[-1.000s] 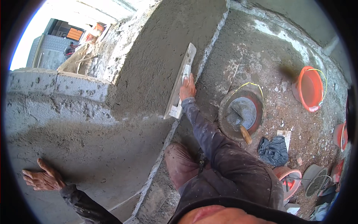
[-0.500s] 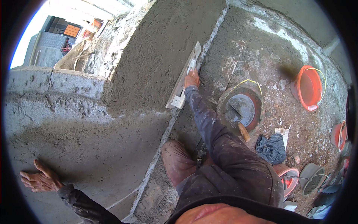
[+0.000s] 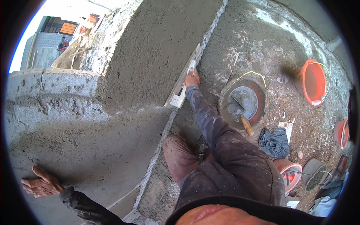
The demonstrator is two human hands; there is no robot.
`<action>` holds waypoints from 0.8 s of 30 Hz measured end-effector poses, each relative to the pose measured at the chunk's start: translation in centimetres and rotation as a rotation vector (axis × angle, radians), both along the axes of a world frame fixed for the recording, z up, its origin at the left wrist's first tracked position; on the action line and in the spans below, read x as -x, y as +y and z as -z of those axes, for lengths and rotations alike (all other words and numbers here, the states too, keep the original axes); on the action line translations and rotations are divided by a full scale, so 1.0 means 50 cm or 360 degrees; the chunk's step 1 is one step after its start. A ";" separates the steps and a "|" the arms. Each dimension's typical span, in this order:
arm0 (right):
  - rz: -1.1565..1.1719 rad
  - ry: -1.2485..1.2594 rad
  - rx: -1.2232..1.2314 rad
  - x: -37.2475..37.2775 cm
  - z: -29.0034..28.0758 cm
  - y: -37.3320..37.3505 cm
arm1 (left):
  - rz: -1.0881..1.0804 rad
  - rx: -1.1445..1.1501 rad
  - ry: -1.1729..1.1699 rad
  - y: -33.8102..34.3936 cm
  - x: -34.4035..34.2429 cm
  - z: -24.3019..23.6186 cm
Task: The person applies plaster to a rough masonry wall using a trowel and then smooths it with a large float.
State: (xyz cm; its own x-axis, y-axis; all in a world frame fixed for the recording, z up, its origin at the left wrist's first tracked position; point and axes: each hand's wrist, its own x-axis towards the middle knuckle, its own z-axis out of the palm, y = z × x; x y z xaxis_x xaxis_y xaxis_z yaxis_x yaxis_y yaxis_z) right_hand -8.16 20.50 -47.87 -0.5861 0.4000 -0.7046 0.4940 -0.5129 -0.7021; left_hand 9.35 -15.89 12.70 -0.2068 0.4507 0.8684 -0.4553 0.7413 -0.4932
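My right hand (image 3: 192,78) is closed on the white handle of a long pale float (image 3: 177,87), whose blade lies on the rough grey plastered wall (image 3: 157,45) along its pale edge strip. My left hand (image 3: 43,182) rests open against smoother grey plaster at the lower left, fingers spread. To the right of my right arm stands a dark mortar bucket (image 3: 228,93) with a yellow cord handle, holding grey wet mix and a trowel with a wooden handle (image 3: 246,125).
Orange buckets (image 3: 313,82) and a grey bucket (image 3: 315,174) stand at the right. A black plastic bag (image 3: 273,142) lies by a pale board (image 3: 286,129). My bent knee is beside the wall. A pale block ledge (image 3: 67,85) runs leftward; beyond it a distant person (image 3: 62,45) stands.
My right hand and the float moved up along the wall from a second ago. My left hand stayed on the plaster. The view has shifted slightly.
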 end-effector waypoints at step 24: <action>-0.0133 0.1407 -0.0806 -0.295 -0.374 -0.389 | 0.0123 -0.0076 -0.0005 0.029 -0.001 0.008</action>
State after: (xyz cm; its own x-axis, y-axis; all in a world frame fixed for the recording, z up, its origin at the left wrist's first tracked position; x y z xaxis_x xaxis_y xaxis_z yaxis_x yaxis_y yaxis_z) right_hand 6.57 1.05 -29.19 -0.8541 0.4645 0.2339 -0.2853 -0.0424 -0.9575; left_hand 9.41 -14.46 12.31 -0.1762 0.4233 0.8887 -0.3944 0.7968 -0.4578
